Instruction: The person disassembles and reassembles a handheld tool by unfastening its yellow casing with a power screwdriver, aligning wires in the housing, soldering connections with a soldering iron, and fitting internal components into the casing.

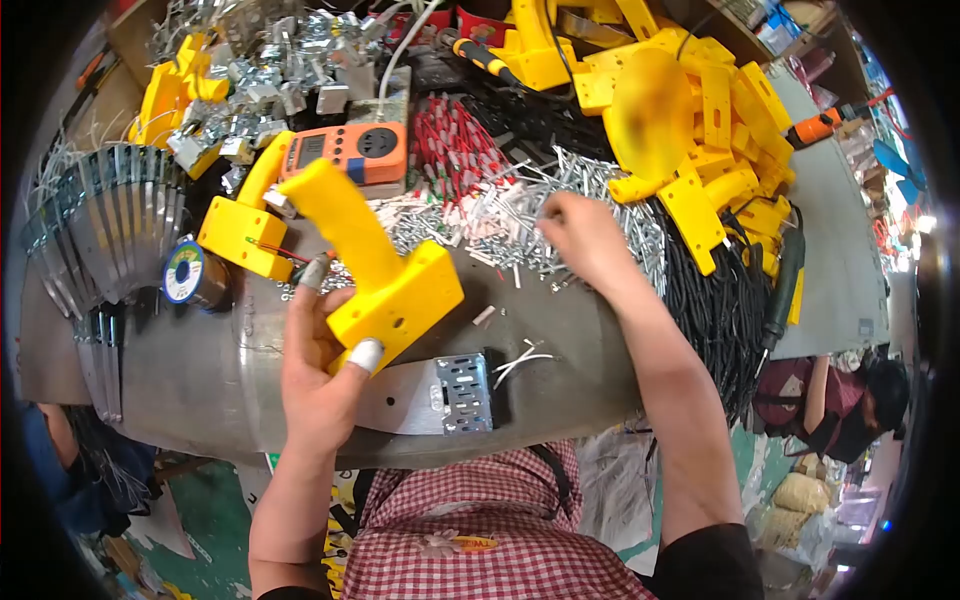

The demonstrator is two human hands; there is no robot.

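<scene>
My left hand [325,345] grips a yellow plastic housing [395,310] by its box-shaped end, above the worktable. Its handle points up and to the left, and holes show in the box face. Pale coverings sit on the tips of my thumb and one finger. At the pile of silver screws [635,225], my right hand [585,235] has its fingers curled together; what they hold, if anything, is hidden. Below the housing lies a grey blade-like plate [405,400] with a perforated metal piece [466,393] at its end. Beside it are short white wires [522,362].
Left of my hands are another yellow housing [245,235], a solder spool [190,275] and fanned metal blades [110,220]. An orange meter [350,152] stands behind. Yellow housings [700,130], black cables [705,320] and a power screwdriver [784,285] lie right. A person [835,400] sits farther right.
</scene>
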